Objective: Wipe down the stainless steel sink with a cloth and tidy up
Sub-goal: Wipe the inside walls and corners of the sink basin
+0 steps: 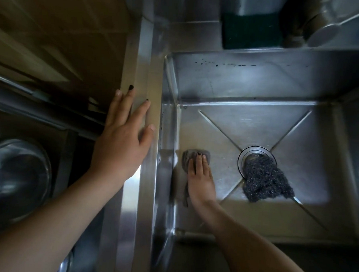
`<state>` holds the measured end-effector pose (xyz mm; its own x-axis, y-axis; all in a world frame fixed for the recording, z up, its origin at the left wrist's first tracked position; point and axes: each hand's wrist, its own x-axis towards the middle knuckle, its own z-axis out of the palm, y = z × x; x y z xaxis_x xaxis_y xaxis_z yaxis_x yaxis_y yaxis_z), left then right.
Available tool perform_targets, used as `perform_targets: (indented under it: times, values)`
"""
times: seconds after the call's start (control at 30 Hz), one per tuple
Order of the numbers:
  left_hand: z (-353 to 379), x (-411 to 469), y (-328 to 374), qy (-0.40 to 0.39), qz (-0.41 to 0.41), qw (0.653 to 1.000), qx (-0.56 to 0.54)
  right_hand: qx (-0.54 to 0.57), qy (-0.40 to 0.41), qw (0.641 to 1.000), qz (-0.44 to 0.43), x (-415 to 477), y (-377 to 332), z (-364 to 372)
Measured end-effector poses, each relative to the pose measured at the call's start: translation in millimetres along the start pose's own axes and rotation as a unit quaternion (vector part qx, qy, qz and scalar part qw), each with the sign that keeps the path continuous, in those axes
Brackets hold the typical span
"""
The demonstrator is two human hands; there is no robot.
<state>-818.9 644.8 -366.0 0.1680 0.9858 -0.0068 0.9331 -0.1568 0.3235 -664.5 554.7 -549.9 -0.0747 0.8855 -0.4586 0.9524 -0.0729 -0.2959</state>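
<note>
Here the right hand (202,178) lies flat on a grey cloth (187,157) at the bottom of the sink (240,76), close to its left wall. Its fingers (204,164) are straight and pressed together, and they push the cloth down on the steel. Part of the cloth shows beyond the fingertips and part beside the wrist. The left hand (122,145) rests palm down on the rim (139,196) at the left of the sink, its fingers straight and spread apart. A dark scourer (263,179) lies half over the drain (254,153), right of the cloth and apart from it. A green sponge (250,33) sits behind the sink, beside the tap (323,29). A metal bowl (16,179) stands at the far left.
</note>
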Motion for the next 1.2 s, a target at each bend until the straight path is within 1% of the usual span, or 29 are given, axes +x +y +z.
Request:
perform_targets:
  times: [0.1,0.2,0.27,0.3,0.33,0.4,0.43,0.47,0.53,0.6,0.7,0.77,0.87,0.93,1.0,1.07,1.13,1.2]
  values:
    - [0,0,0,0.002,0.003,1.0,0.005,-0.002,-0.002,1.0,-0.015,-1,3,-6]
    - [2,1,-2,-0.001,0.003,1.0,0.004,0.011,-0.025,1.0,-0.015,-2,4,-16]
    - [3,1,-3,0.002,0.006,1.0,0.0,0.056,-0.029,0.998,-0.007,0,6,-24]
    - [3,1,-4,0.003,0.008,1.0,-0.004,0.095,-0.024,0.995,-0.002,1,7,-28]
    - [2,1,-4,0.004,0.013,1.0,-0.009,0.156,-0.015,0.987,0.016,2,7,-33]
    - [2,2,-4,0.002,0.017,1.0,-0.016,0.291,0.008,0.953,0.08,2,6,-43]
    - [2,1,-4,-0.002,0.018,1.0,-0.017,0.339,0.032,0.935,0.103,0,5,-48]
    - [2,1,-5,-0.007,0.018,1.0,-0.02,0.373,0.061,0.919,0.111,-1,4,-53]
    - [1,2,-6,-0.02,0.013,0.999,-0.028,0.435,0.103,0.889,0.099,-5,1,-65]
    - [1,3,-7,-0.033,0.01,0.999,-0.04,0.503,0.12,0.851,0.094,-8,-6,-81]
    - [-1,6,-9,-0.053,0.015,0.992,-0.111,0.606,0.149,0.776,0.086,-9,-18,-106]
    - [-4,11,-12,-0.059,0.011,0.986,-0.153,0.675,0.168,0.714,0.074,-9,-26,-122]
    - [-8,29,-13,-0.041,0.014,0.992,-0.122,0.755,0.181,0.628,0.055,-4,-39,-144]
    - [-9,50,-10,-0.045,0.011,0.995,-0.088,0.785,0.18,0.591,0.047,4,-49,-154]
    - [-9,74,-7,-0.059,0.015,0.995,-0.073,0.792,0.186,0.58,0.04,14,-60,-163]
    - [-8,93,-3,-0.067,0.014,0.995,-0.068,0.786,0.196,0.586,0.029,26,-70,-169]
    - [-4,99,-2,-0.062,0.018,0.997,-0.03,0.773,0.199,0.602,0.015,37,-80,-175]
    - [1,98,-2,-0.046,0.03,0.998,0.021,0.747,0.202,0.634,-0.001,50,-91,-178]
